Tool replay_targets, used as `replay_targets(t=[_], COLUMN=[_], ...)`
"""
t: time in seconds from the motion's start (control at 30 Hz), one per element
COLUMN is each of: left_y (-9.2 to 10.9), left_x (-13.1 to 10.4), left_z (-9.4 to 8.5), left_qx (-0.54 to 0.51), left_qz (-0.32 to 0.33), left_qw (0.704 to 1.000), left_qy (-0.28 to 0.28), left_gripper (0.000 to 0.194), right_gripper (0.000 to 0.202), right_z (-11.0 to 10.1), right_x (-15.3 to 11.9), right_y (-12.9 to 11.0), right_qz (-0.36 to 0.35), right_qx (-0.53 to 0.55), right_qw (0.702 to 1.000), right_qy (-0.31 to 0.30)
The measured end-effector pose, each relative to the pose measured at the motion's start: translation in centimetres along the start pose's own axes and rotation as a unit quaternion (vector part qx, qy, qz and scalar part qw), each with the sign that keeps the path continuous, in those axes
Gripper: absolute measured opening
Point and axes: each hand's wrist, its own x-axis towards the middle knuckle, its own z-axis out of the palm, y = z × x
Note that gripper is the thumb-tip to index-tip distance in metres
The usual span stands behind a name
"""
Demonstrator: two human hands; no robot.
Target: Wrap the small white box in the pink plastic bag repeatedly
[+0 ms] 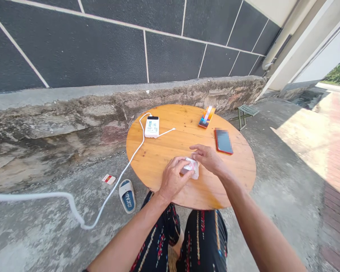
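Note:
My left hand (174, 173) is closed around a small white packet (193, 165) with pinkish print, its fingers over the top and its thumb along the near side. The packet is low over the round wooden table (170, 145), near its front; whether it touches the wood I cannot tell. Just beyond the packet's far right corner hovers my right hand (206, 156), its index finger stretched to the left and the other fingers bent. Nothing shows in its fingers. Part of the packet is hidden under my left hand.
A white power bank (152, 127) with a white cable (138, 145) lies at the table's left. An orange tape dispenser-like object (206, 117) and a red-edged phone (223, 141) lie right. A slipper (127, 196), a card box (108, 179) and a folding stool (246, 112) are around.

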Motion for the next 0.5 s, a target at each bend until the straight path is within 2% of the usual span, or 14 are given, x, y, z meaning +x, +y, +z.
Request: replay_targets(t=[0.33,0.5], left_y=[0.2,0.2], left_x=[0.0,0.0], left_z=[-0.1,-0.2], left_qx=[-0.005,-0.011], left_qz=[-0.005,-0.009], left_qw=[1.0,1.0], left_qy=[0.006,0.0], left_gripper=[0.026,0.024], right_gripper=[0.027,0.026], right_z=[0.3,0.6], right_x=[-1.4,-2.0], right_y=[-1.6,-2.0], right_qz=[-0.04,-0.052], right_qx=[-0.162,-0.185], right_qw=[0.982,0.974], right_qy=[0.093,0.121])
